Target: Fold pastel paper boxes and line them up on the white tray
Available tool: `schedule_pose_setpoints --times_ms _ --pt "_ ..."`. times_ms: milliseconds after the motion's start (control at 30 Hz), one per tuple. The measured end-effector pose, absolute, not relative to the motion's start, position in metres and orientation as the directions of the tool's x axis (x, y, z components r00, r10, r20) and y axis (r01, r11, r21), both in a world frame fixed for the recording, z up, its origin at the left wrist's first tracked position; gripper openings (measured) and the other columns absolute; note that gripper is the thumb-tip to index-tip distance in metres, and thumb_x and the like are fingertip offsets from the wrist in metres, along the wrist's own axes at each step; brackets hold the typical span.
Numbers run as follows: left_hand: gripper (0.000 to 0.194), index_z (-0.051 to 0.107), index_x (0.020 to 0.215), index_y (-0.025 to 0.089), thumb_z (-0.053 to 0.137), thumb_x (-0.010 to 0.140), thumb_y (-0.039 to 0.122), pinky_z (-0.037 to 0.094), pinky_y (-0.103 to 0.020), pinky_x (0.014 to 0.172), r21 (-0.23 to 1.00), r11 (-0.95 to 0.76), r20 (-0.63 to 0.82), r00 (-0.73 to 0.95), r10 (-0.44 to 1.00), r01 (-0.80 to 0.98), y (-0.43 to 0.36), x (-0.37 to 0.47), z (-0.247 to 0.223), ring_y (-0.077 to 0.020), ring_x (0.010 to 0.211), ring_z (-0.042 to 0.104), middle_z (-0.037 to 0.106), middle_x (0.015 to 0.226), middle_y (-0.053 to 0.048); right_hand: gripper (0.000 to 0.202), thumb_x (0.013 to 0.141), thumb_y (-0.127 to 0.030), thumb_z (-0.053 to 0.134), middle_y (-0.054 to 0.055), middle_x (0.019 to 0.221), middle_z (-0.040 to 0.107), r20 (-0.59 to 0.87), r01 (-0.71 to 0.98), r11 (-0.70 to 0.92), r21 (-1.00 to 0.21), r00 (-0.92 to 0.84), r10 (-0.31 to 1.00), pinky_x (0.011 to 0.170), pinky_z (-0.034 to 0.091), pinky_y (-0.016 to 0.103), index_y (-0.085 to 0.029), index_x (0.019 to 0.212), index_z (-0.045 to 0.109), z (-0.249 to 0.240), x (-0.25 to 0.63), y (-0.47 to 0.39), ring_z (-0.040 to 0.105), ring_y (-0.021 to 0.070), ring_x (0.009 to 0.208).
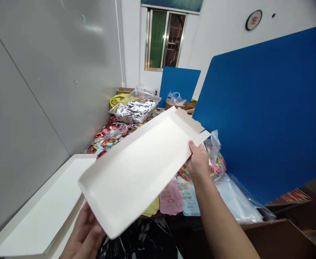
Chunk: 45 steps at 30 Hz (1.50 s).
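A shallow white cardboard box (136, 162), open at the top, is tilted in the air across the middle of the head view. My right hand (199, 162) grips its right edge, thumb on the inside near a folded corner with loose flaps. At the near left corner, my left hand (86, 230) holds the box from below; part of its fingers is hidden behind the cardboard. More white boxes (36, 208) lie stacked at the left by the wall. Below the raised box, pink cards (170, 199), blue cards (189, 198) and yellow cards (152, 208) lie at the table's front edge.
Behind are a clear plastic bin (113, 110) of printed pieces and small colourful packets (112, 133). On the right stand a bag of colourful bits (219, 167), clear plastic sleeves (235, 199) and a large blue panel (266, 115). A grey wall (39, 90) borders the left.
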<state>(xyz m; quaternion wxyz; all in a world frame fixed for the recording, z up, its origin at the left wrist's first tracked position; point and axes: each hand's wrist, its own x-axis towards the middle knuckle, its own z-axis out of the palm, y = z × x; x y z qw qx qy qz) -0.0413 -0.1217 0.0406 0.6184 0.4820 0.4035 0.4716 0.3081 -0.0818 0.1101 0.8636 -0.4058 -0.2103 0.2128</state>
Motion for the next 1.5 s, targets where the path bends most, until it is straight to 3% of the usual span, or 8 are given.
schedule_pose_setpoints --times_ms 100,300,467,633,800,967,1167,1500 --pt "0.099 0.043 0.132 0.032 0.059 0.048 0.082 0.056 -0.047 0.078 0.957 0.063 0.005 0.232 0.973 -0.284 -0.088 -0.056 0.045 -0.0386 0.107 0.058 0.062 0.119 -0.008 0.037 0.068 -0.025 0.069 0.000 0.096 0.068 0.256 -0.174 0.520 -0.836 0.714 0.651 0.073 0.054 0.032 -0.023 0.100 0.051 0.103 0.305 -0.075 0.065 0.0166 0.082" --pt "0.079 0.039 0.136 0.025 0.072 0.068 0.046 0.050 -0.039 0.086 0.985 -0.157 0.128 0.315 0.940 0.069 0.014 -0.023 0.089 -0.0287 0.109 0.058 0.054 0.129 -0.011 0.038 0.073 -0.033 0.064 0.002 0.097 0.066 0.214 -0.152 0.271 -0.951 0.310 0.926 0.068 0.051 0.029 -0.025 0.108 0.051 0.052 0.228 -0.059 0.063 0.0180 0.079" --pt "0.056 0.059 0.116 0.016 0.074 0.066 0.037 0.043 -0.039 0.094 0.967 -0.207 0.148 0.338 0.929 0.145 0.058 0.015 0.072 -0.0283 0.110 0.056 0.062 0.116 -0.012 0.026 0.083 -0.045 0.050 0.001 0.079 0.061 0.305 0.210 0.240 -0.948 0.374 0.876 0.062 0.043 0.025 -0.020 0.085 0.057 0.031 0.218 -0.050 0.055 0.0162 0.071" --pt "0.080 0.044 0.133 0.022 0.078 0.063 0.035 0.038 -0.035 0.098 0.977 -0.190 0.156 0.281 0.947 0.096 0.059 0.030 0.052 -0.0282 0.128 0.041 0.044 0.140 -0.012 0.030 0.086 -0.042 0.047 0.004 0.084 0.064 0.451 0.457 0.232 -0.859 0.457 0.767 0.067 0.043 0.029 -0.020 0.107 0.051 0.021 0.232 -0.050 0.058 0.0191 0.074" --pt "0.055 0.062 0.111 0.013 0.073 0.066 0.043 0.051 -0.034 0.071 0.998 0.003 -0.024 0.300 0.954 0.069 0.061 0.035 0.046 -0.0290 0.089 0.066 0.068 0.106 -0.015 0.026 0.089 -0.035 0.041 0.007 0.095 0.066 0.612 0.627 0.280 -0.727 0.406 0.678 0.078 0.044 0.034 -0.020 0.101 0.059 0.013 0.226 -0.050 0.061 0.0212 0.087" --pt "0.045 0.067 0.096 0.011 0.069 0.068 0.046 0.050 -0.031 0.059 0.995 0.033 -0.058 0.282 0.958 0.091 0.058 0.030 0.035 -0.0261 0.072 0.068 0.072 0.090 -0.014 0.021 0.078 -0.037 0.059 0.005 0.092 0.070 0.491 0.413 0.327 -0.850 0.395 0.777 0.090 0.042 0.037 -0.021 0.082 0.071 0.021 0.231 -0.039 0.061 0.0225 0.096" --pt "0.033 0.067 0.082 0.014 0.070 0.067 0.044 0.044 -0.026 0.056 0.985 -0.088 0.048 0.250 0.967 0.152 0.041 0.033 0.031 -0.0205 0.067 0.063 0.069 0.077 -0.005 0.020 0.062 -0.038 0.070 0.004 0.078 0.070 0.065 0.237 0.010 -0.971 0.223 0.973 0.056 0.040 0.028 -0.019 0.065 0.073 0.034 0.246 -0.026 0.056 0.0161 0.064" --pt "0.017 0.065 0.067 0.018 0.064 0.075 0.034 0.042 -0.026 0.072 0.904 -0.376 0.345 0.170 0.923 0.206 0.023 0.023 0.018 -0.0159 0.075 0.054 0.060 0.077 -0.001 0.022 0.058 -0.036 0.071 -0.004 0.049 0.052 -0.020 -0.027 -0.011 -1.000 0.355 0.935 0.042 0.026 0.023 -0.018 0.057 0.059 0.007 0.245 -0.023 0.036 0.0082 0.042"
